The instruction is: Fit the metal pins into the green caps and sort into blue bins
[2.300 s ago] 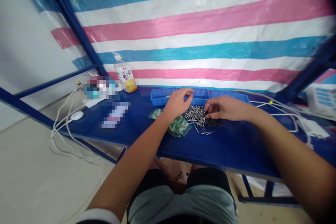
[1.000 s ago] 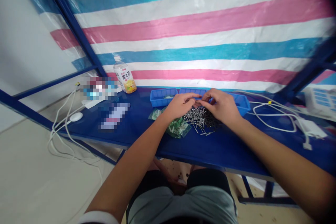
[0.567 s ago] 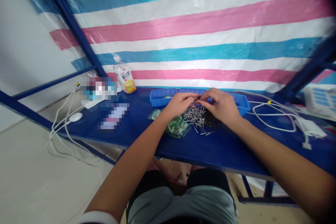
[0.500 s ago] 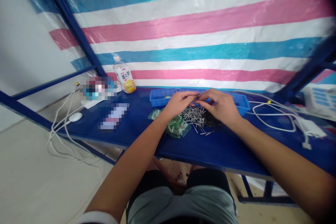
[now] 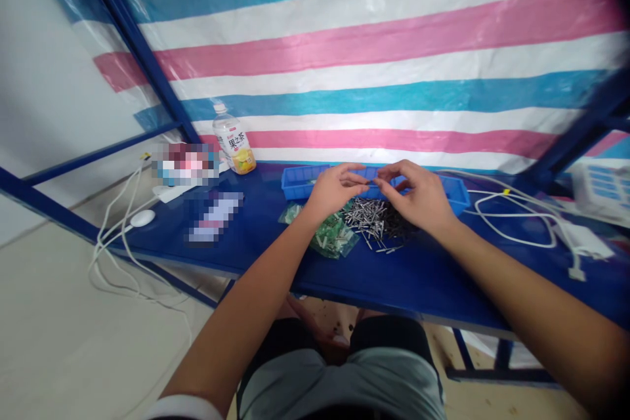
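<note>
My left hand (image 5: 337, 190) and my right hand (image 5: 416, 193) face each other above the front edge of the blue bins. Thumb and fingers are pinched on each hand, and the fingertips nearly meet. Whatever small thing lies between them is too small to make out. Beneath the hands lies a heap of thin silver metal pins (image 5: 367, 216), rivet-like in shape. Darker small pieces (image 5: 394, 226) lie at its right side, partly under my right hand. Left of the heap, a clear plastic bag (image 5: 332, 239) with green and pale small pieces lies near my left wrist.
Behind the hands stand a left blue bin (image 5: 295, 187) and a right blue bin (image 5: 455, 191) on the blue table (image 5: 374, 282). A drink bottle (image 5: 235, 141) stands back left. White cables (image 5: 522, 236) and an adapter (image 5: 583, 241) lie right.
My hands have drawn slightly apart at the fingertips, which were overlapping before. The heap and the bag look the same.
</note>
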Demonstrator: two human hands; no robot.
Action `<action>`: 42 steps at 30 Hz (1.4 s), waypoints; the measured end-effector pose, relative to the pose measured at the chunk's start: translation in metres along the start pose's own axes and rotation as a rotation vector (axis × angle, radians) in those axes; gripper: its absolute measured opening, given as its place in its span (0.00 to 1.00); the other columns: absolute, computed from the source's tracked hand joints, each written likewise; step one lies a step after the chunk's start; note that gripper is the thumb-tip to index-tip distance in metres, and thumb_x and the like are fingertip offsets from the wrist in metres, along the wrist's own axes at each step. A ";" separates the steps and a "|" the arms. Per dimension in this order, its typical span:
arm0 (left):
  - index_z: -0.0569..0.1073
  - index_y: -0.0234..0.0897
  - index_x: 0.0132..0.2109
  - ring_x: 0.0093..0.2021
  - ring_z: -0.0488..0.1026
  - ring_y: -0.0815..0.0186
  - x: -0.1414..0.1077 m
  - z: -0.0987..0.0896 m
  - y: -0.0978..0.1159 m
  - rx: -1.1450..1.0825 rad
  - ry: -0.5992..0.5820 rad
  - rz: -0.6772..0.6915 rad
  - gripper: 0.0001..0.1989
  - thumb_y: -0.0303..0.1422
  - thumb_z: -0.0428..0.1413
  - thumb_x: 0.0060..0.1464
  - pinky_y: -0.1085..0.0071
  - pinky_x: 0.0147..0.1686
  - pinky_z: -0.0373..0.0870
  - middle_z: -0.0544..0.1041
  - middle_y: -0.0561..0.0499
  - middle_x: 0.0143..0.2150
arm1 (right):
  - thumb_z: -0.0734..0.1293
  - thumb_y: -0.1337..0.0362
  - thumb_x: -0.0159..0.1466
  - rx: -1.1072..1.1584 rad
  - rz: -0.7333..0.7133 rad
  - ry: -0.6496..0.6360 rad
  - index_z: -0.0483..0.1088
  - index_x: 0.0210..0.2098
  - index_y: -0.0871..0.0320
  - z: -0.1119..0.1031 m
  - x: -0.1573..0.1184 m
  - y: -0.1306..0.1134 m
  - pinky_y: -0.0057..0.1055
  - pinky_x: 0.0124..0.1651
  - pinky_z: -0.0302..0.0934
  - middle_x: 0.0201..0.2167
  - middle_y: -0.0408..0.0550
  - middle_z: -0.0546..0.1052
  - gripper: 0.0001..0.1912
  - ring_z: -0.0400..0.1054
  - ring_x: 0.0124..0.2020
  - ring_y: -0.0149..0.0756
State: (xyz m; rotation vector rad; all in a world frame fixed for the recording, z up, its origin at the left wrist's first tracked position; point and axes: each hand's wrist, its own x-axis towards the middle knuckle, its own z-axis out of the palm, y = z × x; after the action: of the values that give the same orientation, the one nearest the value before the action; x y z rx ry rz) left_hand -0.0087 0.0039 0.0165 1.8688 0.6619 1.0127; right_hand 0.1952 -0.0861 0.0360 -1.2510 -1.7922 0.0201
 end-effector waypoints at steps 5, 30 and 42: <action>0.79 0.40 0.47 0.43 0.85 0.60 -0.001 0.003 0.000 0.095 -0.019 0.043 0.13 0.25 0.69 0.56 0.56 0.52 0.84 0.87 0.47 0.42 | 0.65 0.60 0.73 -0.047 -0.138 -0.159 0.77 0.47 0.51 0.002 0.001 0.007 0.44 0.48 0.73 0.45 0.52 0.83 0.09 0.78 0.43 0.45; 0.79 0.39 0.58 0.35 0.82 0.64 -0.002 0.002 0.004 -0.003 -0.090 0.020 0.15 0.39 0.61 0.68 0.65 0.41 0.80 0.86 0.45 0.38 | 0.68 0.65 0.68 -0.084 -0.066 -0.053 0.78 0.44 0.53 0.007 0.001 0.015 0.42 0.41 0.70 0.37 0.49 0.83 0.08 0.77 0.35 0.42; 0.83 0.40 0.52 0.51 0.84 0.56 0.002 0.003 -0.006 0.029 -0.064 0.074 0.12 0.35 0.64 0.63 0.55 0.55 0.82 0.87 0.43 0.51 | 0.70 0.61 0.68 0.009 -0.047 -0.074 0.80 0.41 0.53 0.010 0.002 0.014 0.40 0.38 0.72 0.40 0.50 0.84 0.06 0.77 0.35 0.41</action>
State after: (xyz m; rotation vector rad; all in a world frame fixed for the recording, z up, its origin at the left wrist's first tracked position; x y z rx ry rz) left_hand -0.0052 0.0072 0.0115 1.9557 0.5760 0.9907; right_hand 0.1990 -0.0735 0.0248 -1.2152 -1.8830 0.0486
